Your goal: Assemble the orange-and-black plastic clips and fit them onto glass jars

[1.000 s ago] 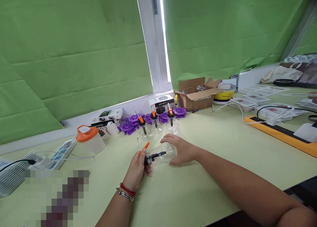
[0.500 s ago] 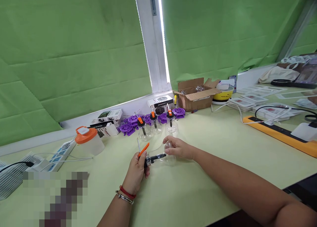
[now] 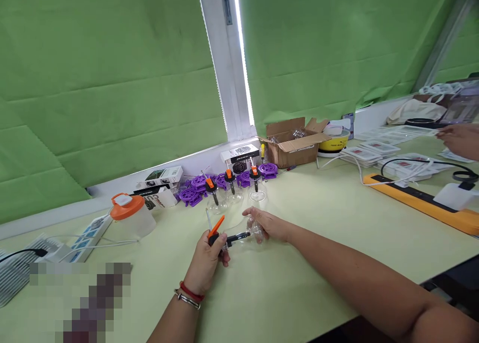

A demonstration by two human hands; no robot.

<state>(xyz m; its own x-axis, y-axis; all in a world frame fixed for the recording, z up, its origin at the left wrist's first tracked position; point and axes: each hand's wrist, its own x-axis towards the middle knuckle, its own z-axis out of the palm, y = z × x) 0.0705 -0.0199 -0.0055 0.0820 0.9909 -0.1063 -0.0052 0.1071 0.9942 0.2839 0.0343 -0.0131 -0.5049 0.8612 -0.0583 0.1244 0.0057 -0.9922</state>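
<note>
A clear bottle with a black-and-orange lever top lies on its side between my hands, a black tube inside it. My left hand is closed round the top at the neck; the orange lever and a thin metal spout stick up past the thumb. Curled over the rounded base end is my right hand, its thumb side partly seen through the clear wall. Just beyond stand three similar bottles, among them a left one and a right one, all with orange-and-black tops.
Purple plastic parts lie behind the bottles, near small printed boxes. An open cardboard box stands at the back. An orange-lidded jug and power strip are left; an orange bar and another person's hand are right.
My right hand has shifted its hold slightly at the bottle's base. My left hand keeps its grip on the top. Another person's hand has come further into view at the right.
</note>
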